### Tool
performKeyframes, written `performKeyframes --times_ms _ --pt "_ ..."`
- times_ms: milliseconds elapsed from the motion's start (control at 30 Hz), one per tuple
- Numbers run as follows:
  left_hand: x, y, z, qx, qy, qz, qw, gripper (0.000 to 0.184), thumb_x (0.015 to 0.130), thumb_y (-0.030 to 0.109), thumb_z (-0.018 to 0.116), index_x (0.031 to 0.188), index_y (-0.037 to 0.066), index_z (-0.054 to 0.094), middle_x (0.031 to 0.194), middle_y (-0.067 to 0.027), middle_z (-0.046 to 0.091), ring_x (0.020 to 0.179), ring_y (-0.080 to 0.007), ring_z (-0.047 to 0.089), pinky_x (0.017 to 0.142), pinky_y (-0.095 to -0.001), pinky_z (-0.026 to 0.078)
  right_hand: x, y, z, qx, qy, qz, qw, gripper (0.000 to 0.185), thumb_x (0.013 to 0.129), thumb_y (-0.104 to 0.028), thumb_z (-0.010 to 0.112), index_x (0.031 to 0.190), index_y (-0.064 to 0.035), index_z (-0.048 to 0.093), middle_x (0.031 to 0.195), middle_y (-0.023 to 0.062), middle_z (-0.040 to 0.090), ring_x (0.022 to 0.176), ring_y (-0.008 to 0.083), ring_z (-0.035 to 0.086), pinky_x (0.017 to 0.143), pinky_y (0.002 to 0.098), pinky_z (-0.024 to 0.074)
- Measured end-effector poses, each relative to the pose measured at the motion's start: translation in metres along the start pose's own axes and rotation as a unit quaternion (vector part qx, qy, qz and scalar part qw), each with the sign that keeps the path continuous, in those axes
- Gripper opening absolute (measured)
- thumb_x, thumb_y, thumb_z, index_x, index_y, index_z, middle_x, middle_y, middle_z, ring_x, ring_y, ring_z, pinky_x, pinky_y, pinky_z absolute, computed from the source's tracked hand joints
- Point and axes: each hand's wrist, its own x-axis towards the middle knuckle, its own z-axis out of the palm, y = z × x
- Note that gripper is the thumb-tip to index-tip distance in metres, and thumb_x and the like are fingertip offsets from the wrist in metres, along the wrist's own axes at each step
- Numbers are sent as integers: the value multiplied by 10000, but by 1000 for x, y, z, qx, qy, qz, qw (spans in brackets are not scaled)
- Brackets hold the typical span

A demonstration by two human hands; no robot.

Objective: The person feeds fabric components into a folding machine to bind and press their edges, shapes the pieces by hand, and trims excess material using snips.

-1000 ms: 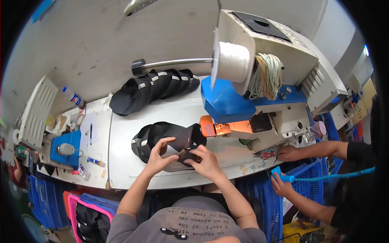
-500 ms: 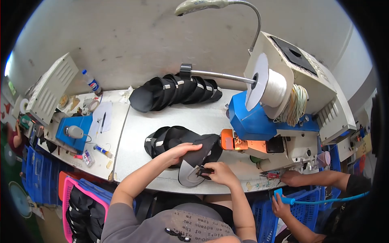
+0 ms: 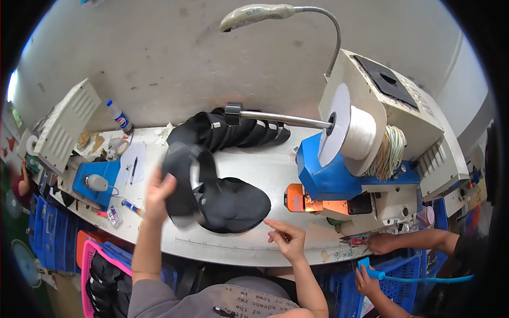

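My left hand (image 3: 158,196), blurred by motion, is closed on a black shoe upper (image 3: 183,183) raised at the left of the table. The upper is smeared too, with a pale edge showing. Beside it, several nested black uppers (image 3: 233,206) lie with a rounded end toward the right. My right hand (image 3: 288,239) is at that end, its index finger stretched out to the edge and the other fingers bent. I see nothing in it; its palm is partly hidden. Behind, a longer row of nested black uppers (image 3: 249,130) with small white labels lies along the wall.
At the right stands a blue and white machine (image 3: 328,167) with an orange guard (image 3: 295,198) and a thread spool (image 3: 366,132). A lamp (image 3: 260,15) hangs above. Another person's hand (image 3: 383,242) rests by red-handled pliers (image 3: 354,241). A pink basket (image 3: 91,265) holds black pieces.
My left hand has moved left, carrying an upper away from the machine. The grey-lined piece and dark small tool at my right hand no longer show. My right hand has shifted slightly right and down.
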Motion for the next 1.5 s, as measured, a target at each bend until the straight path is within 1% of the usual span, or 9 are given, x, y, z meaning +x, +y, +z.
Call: performKeyframes --times_ms 167,233,533,800,933,1067,1167,1367,1500 --pt "93 7 -27 224 81 244 940 330 909 43 514 1229 -28 482 1186 -102 551 1084 -168 510 966 -285 366 -9 14 -3 -40 -36 32 998 195 823 33 604 976 -42 699 851 57 703 594 57 599 449 159 349" --pt "132 -22 -41 448 83 338 824 330 883 18 521 1203 -52 477 1273 -156 496 1110 -245 523 965 -305 370 -10 17 -1 -26 -38 44 998 198 814 25 629 983 -50 700 843 50 702 594 44 580 468 163 363" --pt "179 -184 -99 570 -78 46 816 293 864 78 530 1155 70 502 1477 -118 268 1337 -411 255 1063 -420 302 -23 26 -8 -47 -32 108 993 173 834 2 620 986 -31 695 779 62 693 601 37 557 516 177 429" --pt "195 -216 -93 564 -54 -91 819 390 799 117 561 1190 104 568 1395 -156 385 1241 -384 410 1016 -396 357 -17 35 -4 -15 -36 140 989 161 854 -6 612 998 -13 685 716 47 661 599 39 557 504 179 406" --pt "184 -196 -79 618 -58 -48 783 428 800 123 578 1222 70 532 1352 -189 414 1190 -373 463 995 -408 378 -13 43 8 -15 -72 131 989 172 855 -4 612 1014 -9 678 690 35 646 593 51 563 510 179 398" --pt "139 -167 -64 560 87 227 792 581 775 212 682 1257 18 422 1113 -184 557 1079 -339 529 928 -395 416 -3 38 14 -106 -115 173 972 231 877 -32 569 1094 -35 650 687 70 644 533 85 549 534 229 428" --pt "84 -133 -61 459 -4 31 888 600 795 274 690 1262 1 430 1195 -183 525 1097 -290 528 914 -408 430 3 40 23 -128 -142 158 969 284 886 -79 550 1162 -71 617 727 116 651 518 141 544 590 276 463" --pt "4 -155 -75 455 11 -217 864 580 832 419 631 1247 38 495 1121 -200 553 992 -269 570 819 -359 470 43 69 79 -91 -100 89 987 337 861 -170 627 1157 -11 604 684 94 632 545 138 588 566 266 478" --pt "-30 -141 -29 523 67 -28 849 377 778 273 699 1062 39 616 953 -156 536 906 -277 559 787 -349 458 67 58 109 -1 -77 187 979 420 846 -238 669 1066 114 600 657 68 613 429 79 529 400 227 406"
